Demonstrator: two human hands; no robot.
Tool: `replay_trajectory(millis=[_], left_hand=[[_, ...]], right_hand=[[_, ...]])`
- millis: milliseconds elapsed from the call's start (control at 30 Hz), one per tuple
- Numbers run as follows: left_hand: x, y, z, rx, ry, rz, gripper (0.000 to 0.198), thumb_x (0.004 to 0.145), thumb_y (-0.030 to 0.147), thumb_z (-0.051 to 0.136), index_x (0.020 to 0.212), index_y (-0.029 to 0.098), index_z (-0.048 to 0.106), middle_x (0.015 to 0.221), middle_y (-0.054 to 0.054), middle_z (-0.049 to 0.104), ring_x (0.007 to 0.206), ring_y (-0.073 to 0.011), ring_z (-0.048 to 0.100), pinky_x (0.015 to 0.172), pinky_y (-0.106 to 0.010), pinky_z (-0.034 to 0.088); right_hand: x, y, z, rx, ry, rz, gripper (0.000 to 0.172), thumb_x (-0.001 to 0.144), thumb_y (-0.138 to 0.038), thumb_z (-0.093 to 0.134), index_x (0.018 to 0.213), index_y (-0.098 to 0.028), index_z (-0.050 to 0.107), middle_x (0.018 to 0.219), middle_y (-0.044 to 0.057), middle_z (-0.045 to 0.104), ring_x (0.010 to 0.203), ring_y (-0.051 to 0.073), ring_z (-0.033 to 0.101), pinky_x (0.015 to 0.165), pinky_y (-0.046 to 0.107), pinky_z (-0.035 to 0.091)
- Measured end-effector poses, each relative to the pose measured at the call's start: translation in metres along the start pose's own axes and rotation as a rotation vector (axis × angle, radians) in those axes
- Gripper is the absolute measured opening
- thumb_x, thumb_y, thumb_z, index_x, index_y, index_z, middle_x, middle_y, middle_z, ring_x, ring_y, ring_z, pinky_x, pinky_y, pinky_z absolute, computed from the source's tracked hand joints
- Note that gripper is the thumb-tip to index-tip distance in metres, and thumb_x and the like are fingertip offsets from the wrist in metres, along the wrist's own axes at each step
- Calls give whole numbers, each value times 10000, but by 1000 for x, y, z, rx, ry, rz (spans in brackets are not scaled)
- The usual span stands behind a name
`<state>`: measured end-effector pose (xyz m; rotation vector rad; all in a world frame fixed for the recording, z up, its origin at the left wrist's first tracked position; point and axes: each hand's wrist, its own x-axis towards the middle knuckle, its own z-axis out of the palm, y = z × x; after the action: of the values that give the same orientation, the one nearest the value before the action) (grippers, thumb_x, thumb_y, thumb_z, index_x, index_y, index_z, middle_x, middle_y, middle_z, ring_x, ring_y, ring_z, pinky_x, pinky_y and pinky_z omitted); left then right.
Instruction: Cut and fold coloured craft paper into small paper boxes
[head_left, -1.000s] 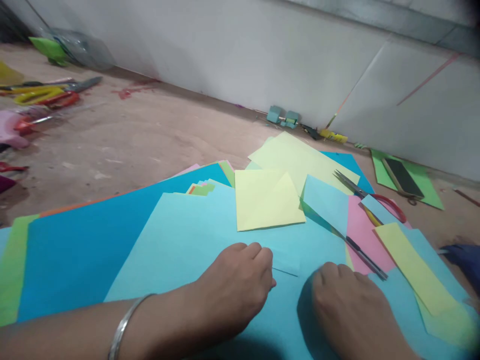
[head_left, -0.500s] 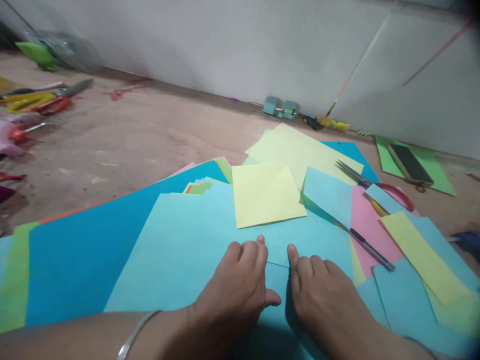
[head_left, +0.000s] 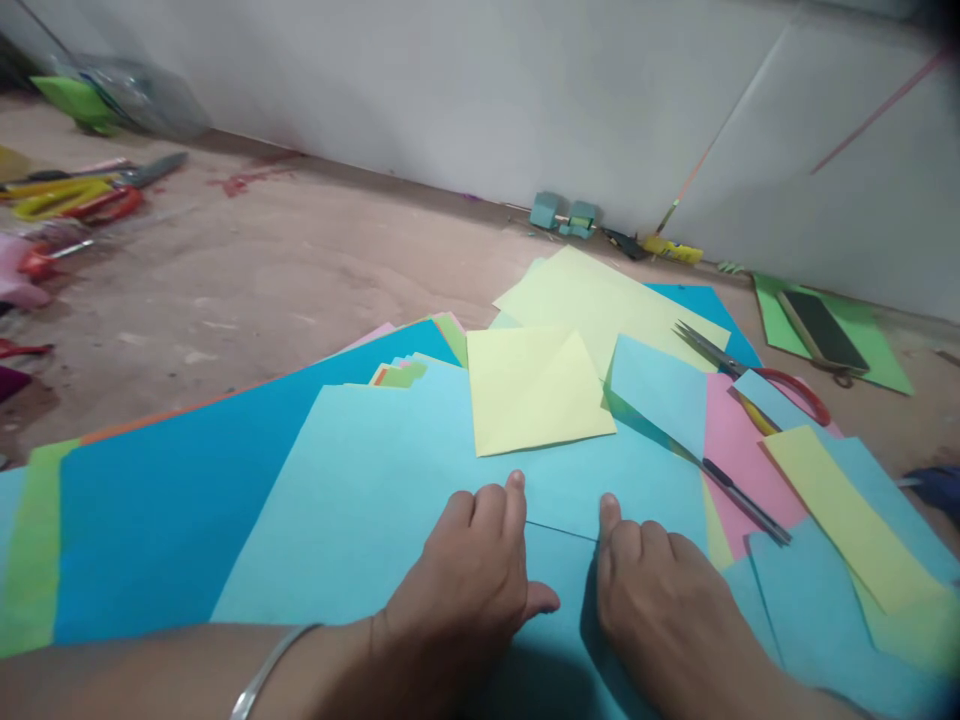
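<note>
Near the bottom centre my left hand (head_left: 480,565) presses its fingertips on light blue paper (head_left: 337,500), fingers curled and close together, thumb sticking out to the right. My right hand (head_left: 660,590) is beside it with a gap between, fingers curled and one finger stretched forward onto the same paper. A thin dark edge of a light blue piece runs between the two fingertips. Just beyond the hands lies a pale yellow square (head_left: 536,390). Whatever lies under the palms is hidden.
Red-handled scissors (head_left: 787,390) and a dark pen (head_left: 746,502) rest on paper pieces at the right. A phone (head_left: 821,330) lies on green paper by the wall. More scissors (head_left: 67,195) are at the far left, with darker blue sheets (head_left: 165,500) nearer.
My right hand has slid a little to the right, widening the gap between my hands, and more of the thin paper edge shows. My left hand has barely moved.
</note>
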<state>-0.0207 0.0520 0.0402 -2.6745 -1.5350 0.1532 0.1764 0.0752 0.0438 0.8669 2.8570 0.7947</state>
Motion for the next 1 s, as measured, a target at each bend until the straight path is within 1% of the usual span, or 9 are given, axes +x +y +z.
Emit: replay_trajectory(millis=[133, 200, 300, 367, 567, 767, 867, 933, 1000], left_hand=[[4, -3, -3, -6, 25, -14, 648, 829, 648, 557, 1080, 65, 685, 947, -184, 669, 673, -201, 505, 530, -315, 343], [8, -9, -7, -37, 53, -21, 541, 832, 589, 603, 975, 74, 686, 869, -150, 652, 685, -211, 522, 537, -314, 357], [14, -22, -13, -109, 64, -62, 311, 832, 445, 673, 812, 138, 626, 761, -76, 596, 695, -228, 531, 548, -316, 369], [16, -30, -16, -168, 64, -80, 247, 841, 389, 673, 793, 163, 585, 775, -59, 583, 712, -232, 534, 569, -322, 384], [16, -35, -14, -306, 83, -88, 179, 924, 257, 515, 767, 182, 555, 791, -46, 582, 710, -206, 530, 601, -313, 383], [15, -33, -10, -324, 179, -69, 130, 927, 218, 471, 819, 185, 535, 759, -31, 589, 670, -198, 517, 601, -318, 377], [16, -34, -11, -324, 175, -26, 126, 941, 207, 436, 877, 186, 543, 729, -14, 581, 648, -183, 507, 580, -302, 361], [18, -36, -11, -290, 164, 53, 141, 957, 206, 423, 934, 203, 562, 716, 0, 572, 639, -180, 501, 548, -297, 334], [20, -39, -10, -248, 169, 130, 168, 973, 217, 427, 902, 218, 580, 721, 4, 566, 648, -179, 496, 535, -302, 321]], right_hand=[[-3, 6, 2, 42, 29, 10, 415, 736, 89, 471, 1082, -36, 663, 533, 30, 513, 483, 150, 440, 434, 286, 276], [-3, 12, 1, 40, 34, 6, 406, 725, 84, 459, 1052, -46, 662, 524, 31, 520, 476, 155, 455, 437, 289, 270], [-1, 22, 1, 72, 12, 34, 285, 757, 33, 443, 905, -87, 654, 527, 37, 527, 468, 166, 473, 451, 303, 240], [1, 27, -1, 140, 4, 72, 210, 821, -31, 444, 750, -148, 603, 535, 30, 519, 475, 162, 472, 474, 311, 219], [12, 37, -14, 228, 154, 112, 424, 973, -136, 342, 576, -198, 478, 513, 12, 469, 494, 150, 393, 532, 337, 171], [21, 29, -11, 351, 354, 162, 463, 984, -136, 365, 541, -200, 484, 513, 19, 427, 541, 176, 310, 553, 350, 165], [25, 26, 2, 367, 391, 176, 430, 937, -29, 333, 593, -187, 536, 528, 22, 448, 546, 173, 341, 551, 335, 199], [25, 27, 9, 345, 361, 124, 357, 904, 8, 326, 781, -155, 620, 560, 17, 499, 544, 166, 407, 544, 313, 239], [25, 28, 14, 363, 287, 88, 279, 910, -52, 358, 1016, -122, 607, 601, 13, 559, 534, 161, 476, 524, 289, 273]])
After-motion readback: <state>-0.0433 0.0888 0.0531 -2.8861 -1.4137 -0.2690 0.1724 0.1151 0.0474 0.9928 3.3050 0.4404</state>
